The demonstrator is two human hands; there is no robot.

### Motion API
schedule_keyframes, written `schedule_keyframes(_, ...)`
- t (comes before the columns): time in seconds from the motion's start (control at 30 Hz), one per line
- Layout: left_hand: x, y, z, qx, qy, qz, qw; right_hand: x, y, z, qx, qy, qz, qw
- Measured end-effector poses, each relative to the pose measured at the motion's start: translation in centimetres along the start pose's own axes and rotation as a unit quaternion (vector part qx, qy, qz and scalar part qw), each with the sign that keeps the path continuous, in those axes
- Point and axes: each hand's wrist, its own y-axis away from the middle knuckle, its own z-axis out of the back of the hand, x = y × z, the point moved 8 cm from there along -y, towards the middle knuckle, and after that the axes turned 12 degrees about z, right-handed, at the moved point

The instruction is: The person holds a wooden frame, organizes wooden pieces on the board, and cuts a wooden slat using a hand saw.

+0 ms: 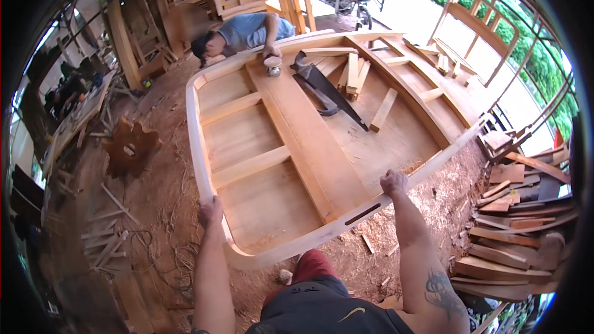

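Observation:
A large wooden frame with rounded corners point(297, 237) spans the middle of the view, with crosspieces and a wide board point(309, 142) inside. My left hand point(210, 211) is closed round its edge at the near left corner. On the near rim, right of the dark slot, my right hand point(394, 183) grips the edge with curled fingers. Inside the frame lie a handsaw point(331, 91), a hammer-like tool point(320, 100) and several wood blocks point(385, 110). A round metal-and-wood object point(273, 66) sits at the far end of the wide board.
Across the frame a co-worker in a blue shirt point(244, 32) bends low, one hand by the round object. Stacked timber point(507, 266) stands at the right. Wood strips point(105, 247), cables point(164, 253) and a gear-shaped wooden piece point(130, 147) lie on the ground at left.

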Motion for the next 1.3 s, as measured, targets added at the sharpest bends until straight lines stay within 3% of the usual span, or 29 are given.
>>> schedule_keyframes(1.3, -0.2, 0.2, 0.4, -0.005, 0.002, -0.009, 1.000, -0.6, -0.7, -1.7, 0.012, -0.020, -0.005, 1.000)
